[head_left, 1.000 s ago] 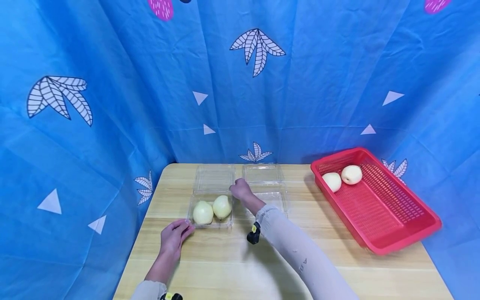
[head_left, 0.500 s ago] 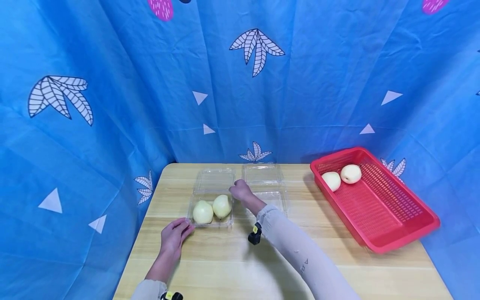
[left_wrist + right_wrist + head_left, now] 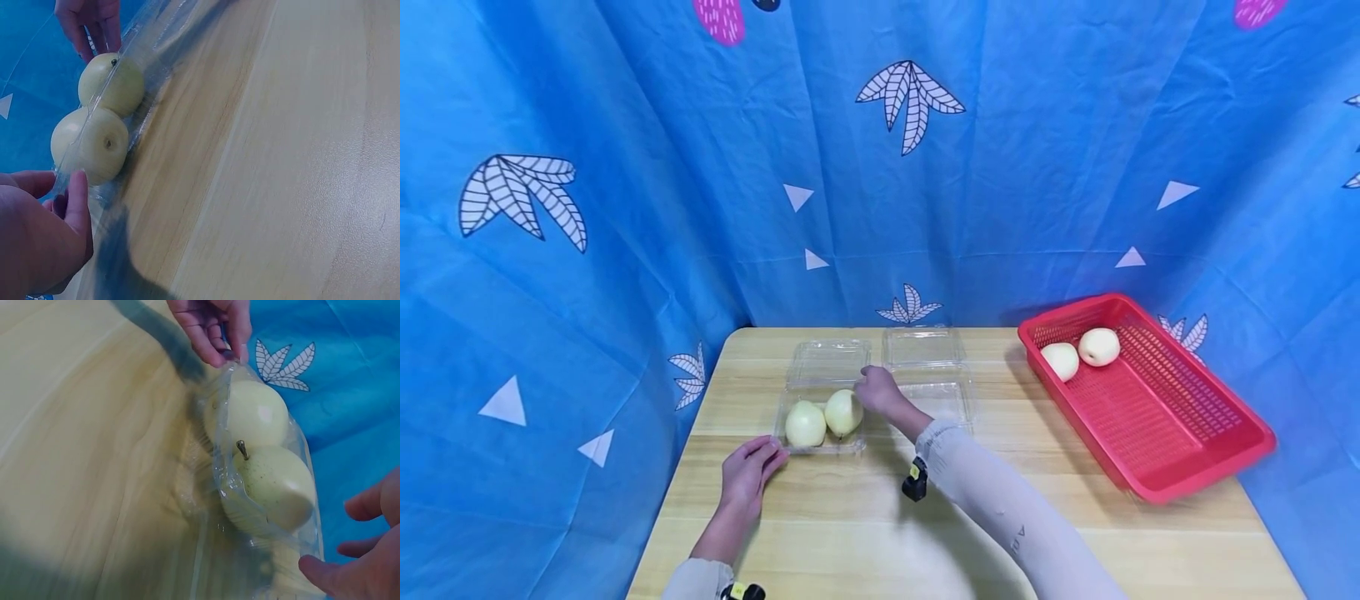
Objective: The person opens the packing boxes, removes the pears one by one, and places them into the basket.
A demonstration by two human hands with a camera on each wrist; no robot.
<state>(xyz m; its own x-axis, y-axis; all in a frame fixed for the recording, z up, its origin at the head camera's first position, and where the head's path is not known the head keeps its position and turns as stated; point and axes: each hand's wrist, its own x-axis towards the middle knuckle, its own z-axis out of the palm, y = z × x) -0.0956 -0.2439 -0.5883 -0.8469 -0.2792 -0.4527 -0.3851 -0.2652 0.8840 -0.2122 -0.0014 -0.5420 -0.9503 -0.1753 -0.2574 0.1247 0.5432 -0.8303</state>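
Two pale yellow-green pears [image 3: 806, 424] lie side by side in the base of a clear plastic clamshell box [image 3: 820, 451]. Its lid [image 3: 831, 360] is folded back on the far side. My left hand [image 3: 749, 475] pinches the box's near left corner between thumb and fingers, as the left wrist view also shows. At the box's right side, beside the right-hand pear, is my right hand [image 3: 880, 392]. In the right wrist view its fingers [image 3: 362, 550] are spread apart, one fingertip at the clear rim, with no pear between them.
A second clear clamshell box [image 3: 936, 402] stands unfolded to the right, partly behind my right forearm. Farther right, a red plastic basket [image 3: 1165, 433] holds two more pears [image 3: 1099, 347]. Blue printed curtains [image 3: 895, 192] hang around the wooden table [image 3: 850, 542].
The lid's far edge has come a little nearer. My right hand has shifted slightly toward me and the right-hand pear. My left hand and both pears have stayed put.
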